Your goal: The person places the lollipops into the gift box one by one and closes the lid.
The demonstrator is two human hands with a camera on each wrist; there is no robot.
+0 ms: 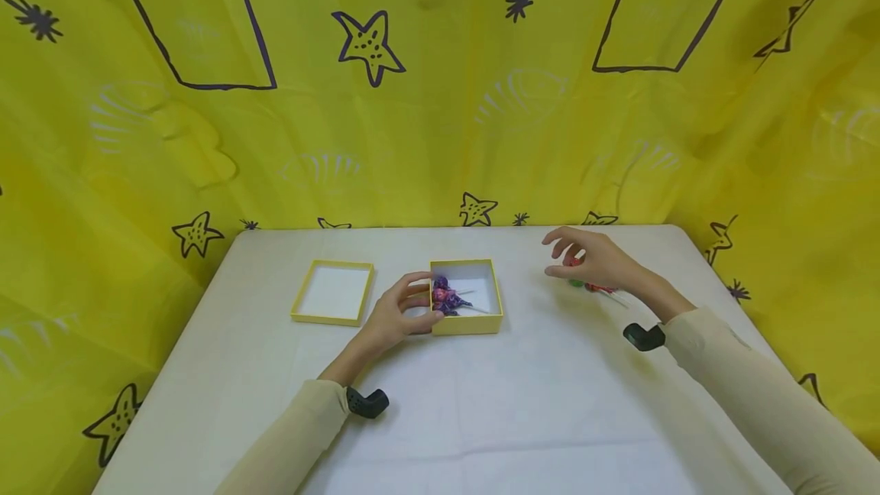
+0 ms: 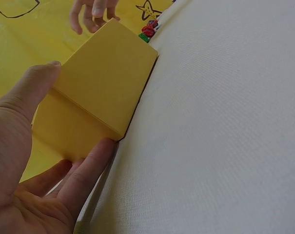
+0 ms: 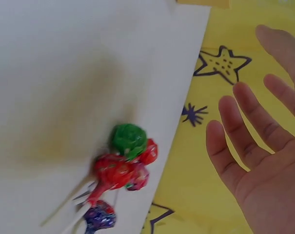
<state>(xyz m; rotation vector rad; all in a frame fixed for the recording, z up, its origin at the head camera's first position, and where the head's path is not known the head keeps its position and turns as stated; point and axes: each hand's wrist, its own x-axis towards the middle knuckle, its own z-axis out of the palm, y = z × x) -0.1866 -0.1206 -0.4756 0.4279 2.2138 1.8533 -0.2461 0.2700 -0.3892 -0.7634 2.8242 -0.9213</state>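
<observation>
My left hand (image 1: 393, 319) grips the left side of an open yellow box (image 1: 467, 325), thumb at its near corner. The left wrist view shows thumb and fingers spread across the yellow wall (image 2: 106, 73). Inside the box, purple and pinkish-red lollipops (image 1: 448, 300) lie toward the left, white sticks pointing right. My right hand (image 1: 596, 258) is raised above the table's right side, fingers loosely bent and holding nothing. Below it lies a group of lollipops, partly hidden in the head view: a green lollipop (image 3: 129, 140), red lollipops (image 3: 112, 170) and a dark purple lollipop (image 3: 99, 217).
A shallow yellow lid (image 1: 326, 320) with a white inside lies left of the box. Everything rests on a white-covered table (image 1: 440, 411). Behind and at both sides hangs a yellow curtain (image 1: 426, 136) with drawn stars. Each wrist carries a black device (image 1: 367, 403).
</observation>
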